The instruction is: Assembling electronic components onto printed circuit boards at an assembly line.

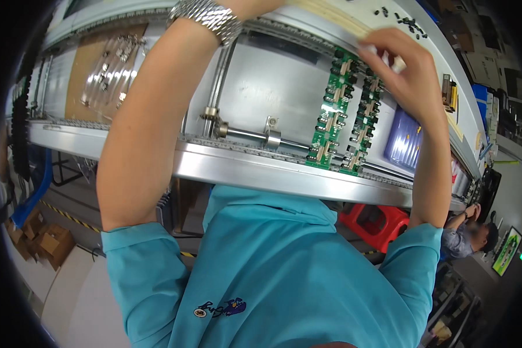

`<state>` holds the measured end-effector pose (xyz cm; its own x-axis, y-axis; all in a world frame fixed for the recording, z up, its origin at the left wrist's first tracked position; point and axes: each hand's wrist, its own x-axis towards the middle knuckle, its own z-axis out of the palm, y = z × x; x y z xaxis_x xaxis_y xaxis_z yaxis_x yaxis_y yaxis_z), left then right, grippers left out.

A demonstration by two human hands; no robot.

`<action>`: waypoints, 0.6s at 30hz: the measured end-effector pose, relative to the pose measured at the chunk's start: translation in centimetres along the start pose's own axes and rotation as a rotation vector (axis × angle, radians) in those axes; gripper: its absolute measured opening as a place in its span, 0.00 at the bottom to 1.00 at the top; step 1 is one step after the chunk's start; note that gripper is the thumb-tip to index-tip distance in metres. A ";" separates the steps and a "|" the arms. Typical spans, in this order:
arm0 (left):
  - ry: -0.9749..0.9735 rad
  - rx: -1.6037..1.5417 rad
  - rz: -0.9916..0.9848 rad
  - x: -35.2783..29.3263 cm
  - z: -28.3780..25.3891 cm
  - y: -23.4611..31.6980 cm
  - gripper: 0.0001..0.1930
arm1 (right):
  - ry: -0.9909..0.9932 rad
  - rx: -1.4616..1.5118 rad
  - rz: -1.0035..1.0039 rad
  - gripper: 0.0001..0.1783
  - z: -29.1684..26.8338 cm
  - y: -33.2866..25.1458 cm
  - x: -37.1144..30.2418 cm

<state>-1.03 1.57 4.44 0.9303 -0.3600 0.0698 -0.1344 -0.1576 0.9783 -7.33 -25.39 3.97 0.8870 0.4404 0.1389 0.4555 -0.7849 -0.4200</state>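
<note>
Two long green circuit boards [330, 116] [366, 110], set with rows of small black parts and pale connectors, lie side by side across the conveyor rails [255, 152]. My right hand [406, 72] is over the far end of the right-hand board, its fingers curled and slightly blurred. Something whitish shows by its fingertips, too unclear to name. My left hand [254, 7] reaches past the far rail at the top edge, with a metal watch band [206, 18] on the wrist; its fingers are out of the picture.
Small loose black parts [409, 24] are scattered on the white far shelf. Right of the boards sits a clear-blue plastic tray [404, 139]. Clear tubes with metal parts [113, 72] lie left. A red stool [377, 223] stands below; another person [470, 235] is at far right.
</note>
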 end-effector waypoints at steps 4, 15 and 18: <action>0.278 0.241 0.027 0.6 -0.2 -1.5 0.10 | 0.057 0.048 -0.019 0.11 3.1 0.4 6.8; 0.051 0.458 0.226 0.0 1.6 -1.0 0.09 | 0.068 -0.106 0.112 0.09 3.0 -2.1 7.5; -0.026 0.475 0.242 -1.7 3.3 -0.7 0.06 | 0.008 -0.114 0.092 0.09 2.2 0.7 5.7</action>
<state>-3.62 -0.72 2.96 0.8455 -0.4598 0.2716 -0.4895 -0.4641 0.7382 -2.16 -22.44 2.49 0.9259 0.3609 0.1119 0.3773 -0.8664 -0.3272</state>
